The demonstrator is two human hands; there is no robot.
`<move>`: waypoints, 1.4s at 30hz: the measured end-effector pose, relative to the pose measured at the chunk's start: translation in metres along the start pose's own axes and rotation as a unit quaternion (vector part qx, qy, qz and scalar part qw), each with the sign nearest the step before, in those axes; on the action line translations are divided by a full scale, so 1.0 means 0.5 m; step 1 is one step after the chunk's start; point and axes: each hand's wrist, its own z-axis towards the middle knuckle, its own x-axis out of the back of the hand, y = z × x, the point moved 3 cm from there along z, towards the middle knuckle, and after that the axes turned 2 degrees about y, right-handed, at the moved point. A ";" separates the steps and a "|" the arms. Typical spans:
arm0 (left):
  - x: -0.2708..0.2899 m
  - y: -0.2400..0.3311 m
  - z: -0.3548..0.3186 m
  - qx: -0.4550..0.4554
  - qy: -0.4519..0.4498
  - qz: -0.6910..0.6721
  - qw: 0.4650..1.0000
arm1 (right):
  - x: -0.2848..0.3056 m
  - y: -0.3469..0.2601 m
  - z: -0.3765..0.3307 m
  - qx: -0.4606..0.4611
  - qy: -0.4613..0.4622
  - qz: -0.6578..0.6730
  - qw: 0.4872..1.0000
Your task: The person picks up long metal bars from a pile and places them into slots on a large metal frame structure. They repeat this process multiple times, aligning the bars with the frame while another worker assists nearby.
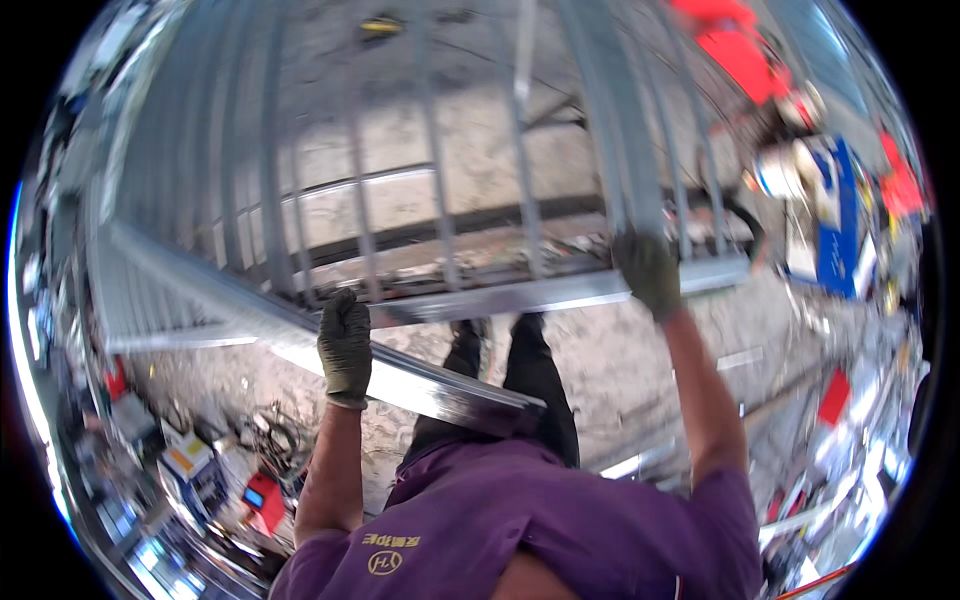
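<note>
A grey metal railing panel [480, 300] with several upright bars stands in front of me. My left hand [344, 350], in a dark green work glove, is closed at the panel's lower rail, where a wide metal beam [425, 385] crosses at a slant toward my waist. The glove hides its exact hold. My right hand [648, 273], gloved alike and slightly blurred, is closed around the lower end of a thick post [603, 130] of the panel. The slanted beam's near end lies just before my purple shirt.
More barred panels [165, 290] stack up on the left. A blue and white box [838, 225] and a white bucket [780, 172] stand at right. Cables [275, 430] and a red device [263, 503] lie lower left. Something yellow [380, 27] rests on the far floor.
</note>
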 end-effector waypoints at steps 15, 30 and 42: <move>0.297 -0.131 0.000 0.161 0.306 0.256 0.903 | -0.232 -0.347 -0.335 0.066 -0.311 0.011 0.948; 0.333 -0.123 0.080 0.219 -0.012 -0.596 0.772 | -0.069 -0.398 -0.307 0.104 -0.291 0.060 0.949; -0.043 -0.058 -0.076 0.362 -0.116 -0.380 0.843 | -0.020 -0.050 -0.494 -0.172 -0.329 -0.080 0.925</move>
